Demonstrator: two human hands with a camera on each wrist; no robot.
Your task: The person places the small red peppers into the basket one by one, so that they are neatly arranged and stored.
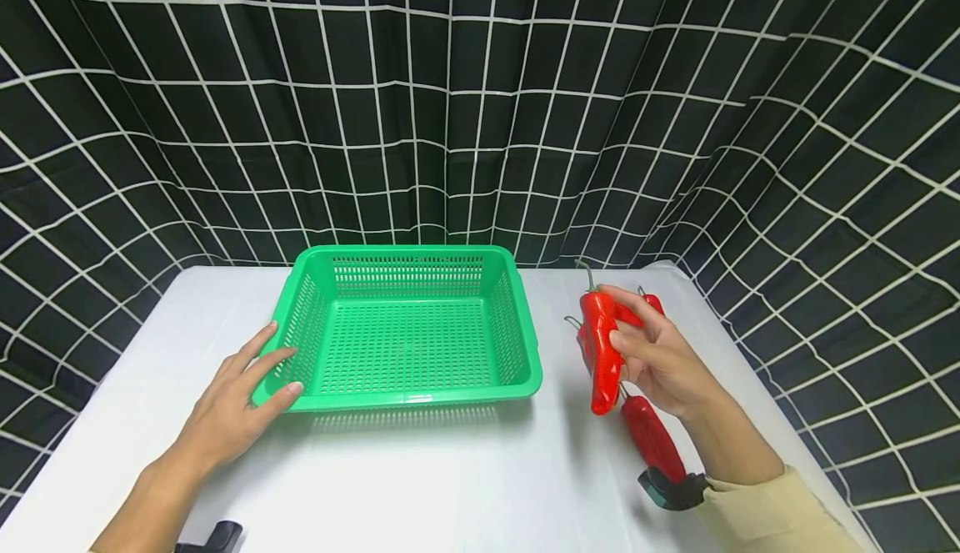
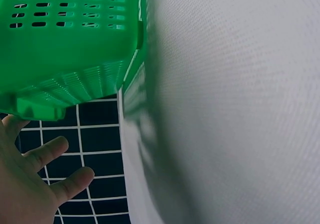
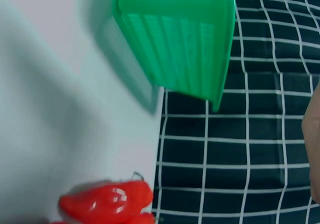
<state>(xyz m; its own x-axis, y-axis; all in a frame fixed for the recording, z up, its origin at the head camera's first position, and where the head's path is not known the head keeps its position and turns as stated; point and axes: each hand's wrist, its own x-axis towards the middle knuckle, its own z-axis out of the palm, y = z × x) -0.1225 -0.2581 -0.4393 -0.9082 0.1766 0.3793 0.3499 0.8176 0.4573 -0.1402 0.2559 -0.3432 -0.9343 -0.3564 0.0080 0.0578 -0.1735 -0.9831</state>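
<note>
A large red chili pepper [image 1: 600,344] with a green stem is pinched between the thumb and fingers of my right hand [image 1: 660,361], upright above the table's right side. Only an edge of that hand [image 3: 312,144] enters the right wrist view. My left hand [image 1: 232,403] is at the left front corner of a green plastic basket [image 1: 408,399], fingers spread at its rim. In the left wrist view the left hand [image 2: 30,174] shows separated fingers below the basket [image 2: 65,49]; contact is hard to tell. Nothing lies inside the basket.
More red chili peppers lie on the white table [image 1: 420,486] at the right: one pepper [image 1: 652,436] near the right wrist, others partly hidden behind the right hand. Red peppers [image 3: 107,201] also show low in the right wrist view. A black grid-patterned cloth [image 1: 465,119] surrounds the table.
</note>
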